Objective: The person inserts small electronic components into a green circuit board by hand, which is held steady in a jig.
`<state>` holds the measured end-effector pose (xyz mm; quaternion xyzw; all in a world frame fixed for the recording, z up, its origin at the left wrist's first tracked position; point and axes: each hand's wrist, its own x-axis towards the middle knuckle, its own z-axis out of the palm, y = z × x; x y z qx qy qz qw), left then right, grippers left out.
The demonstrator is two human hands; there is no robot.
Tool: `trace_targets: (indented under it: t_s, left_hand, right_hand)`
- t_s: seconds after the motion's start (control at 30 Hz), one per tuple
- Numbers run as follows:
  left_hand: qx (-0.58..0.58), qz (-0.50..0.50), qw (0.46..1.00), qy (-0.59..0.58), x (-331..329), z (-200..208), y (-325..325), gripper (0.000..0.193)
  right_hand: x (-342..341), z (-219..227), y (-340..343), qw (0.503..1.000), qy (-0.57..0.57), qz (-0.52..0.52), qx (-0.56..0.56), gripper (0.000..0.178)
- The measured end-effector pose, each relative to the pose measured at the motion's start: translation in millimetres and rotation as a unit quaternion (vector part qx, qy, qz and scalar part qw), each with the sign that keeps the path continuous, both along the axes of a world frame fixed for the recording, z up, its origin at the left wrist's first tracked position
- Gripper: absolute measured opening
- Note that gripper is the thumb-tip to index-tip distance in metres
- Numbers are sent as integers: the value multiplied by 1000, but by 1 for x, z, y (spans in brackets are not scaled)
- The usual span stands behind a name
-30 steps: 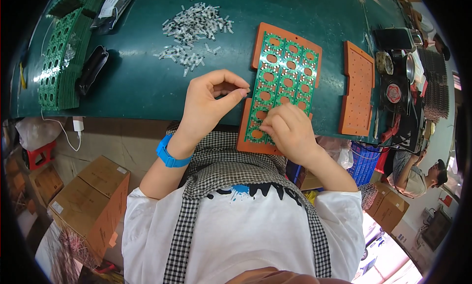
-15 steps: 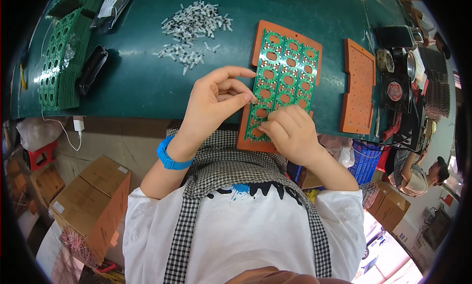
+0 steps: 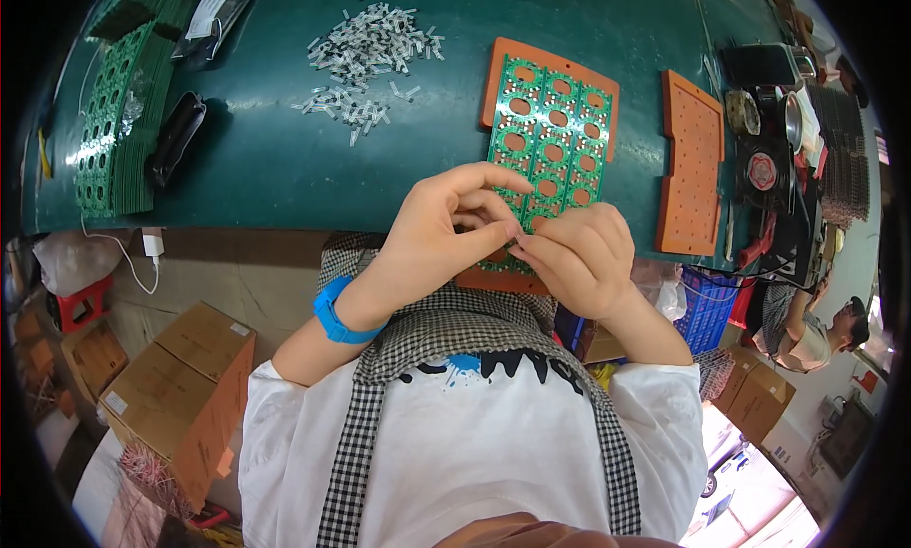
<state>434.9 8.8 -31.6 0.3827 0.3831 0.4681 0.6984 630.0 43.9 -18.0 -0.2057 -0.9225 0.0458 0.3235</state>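
A green circuit board panel [image 3: 550, 149] with rows of round cut-outs lies on an orange-brown fixture plate [image 3: 607, 85] at the table's near edge. Over the panel's near end my left hand [image 3: 455, 216], with a blue wristband, pinches thumb and fingers together. My right hand [image 3: 581, 254] is closed in a pinch right beside it, the fingertips of both meeting. Whatever small thing sits between them is too hidden to name. To the left, a heap of small clear-and-white strip-like parts [image 3: 375, 45] lies loose on the table.
A second orange-brown plate [image 3: 691, 168] lies to the right, near metal containers and a black round item [image 3: 764, 173]. Stacked green boards [image 3: 109, 130] and a black pouch [image 3: 178, 138] stand at left. Cardboard boxes [image 3: 180, 368] sit on the floor. A person [image 3: 821, 334] is at far right.
My left hand has moved right and toward me, until its fingertips meet those of my right hand. My right hand has turned slightly and shifted a little to the right.
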Motion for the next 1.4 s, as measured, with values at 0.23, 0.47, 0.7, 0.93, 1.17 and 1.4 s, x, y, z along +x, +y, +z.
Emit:
trace_targets:
  t_s: [0.23,0.47,0.7,0.93,1.17,1.4]
  left_hand:
    - [-7,-1,999,-43,4,0,-1,34]
    - [-23,-52,998,22,3,7,0,32]
    - [188,229,678,672,-58,-19,23,26]
    - [175,227,722,630,-63,-25,30,9]
    - [260,282,751,537,-52,-23,28,8]
    - [34,141,986,77,-19,-8,19,6]
  right_hand:
    - [0,7,0,978,64,-43,-192,28]
    - [11,8,3,979,58,9,-193,20]
    - [28,2,0,953,-69,-40,-293,17]
    - [26,0,-2,953,-86,-32,-290,18]
    - [28,-11,-8,962,-72,-49,-259,17]
    - [30,-3,-10,987,-89,-21,-133,25]
